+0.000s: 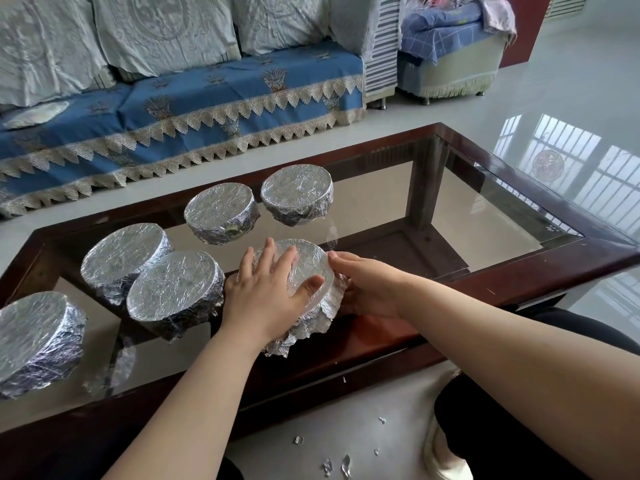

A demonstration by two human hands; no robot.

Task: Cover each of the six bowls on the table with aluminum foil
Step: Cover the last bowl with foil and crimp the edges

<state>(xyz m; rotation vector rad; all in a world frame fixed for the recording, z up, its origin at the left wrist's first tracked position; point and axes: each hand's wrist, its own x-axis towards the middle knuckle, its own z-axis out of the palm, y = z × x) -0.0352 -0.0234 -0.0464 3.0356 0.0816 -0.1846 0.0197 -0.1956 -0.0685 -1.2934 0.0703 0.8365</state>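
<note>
Several foil-covered bowls stand on the glass coffee table (485, 216). The nearest bowl (311, 261) sits by the table's front edge under a sheet of aluminum foil whose crumpled edge (298, 334) hangs loose at the front. My left hand (266, 292) lies flat on top of this foil with fingers spread. My right hand (363, 289) cups the bowl's right side and presses the foil against the wall. Other wrapped bowls stand at the far left (34, 337), left of centre (173, 285), behind it (124, 254) and at the back (218, 216) (296, 192).
A sofa with a blue cover (207, 98) runs behind the table. Small foil scraps (336, 465) lie on the floor near my knee (519, 427). The table's right half shows bare glass, framed in dark wood (519, 278).
</note>
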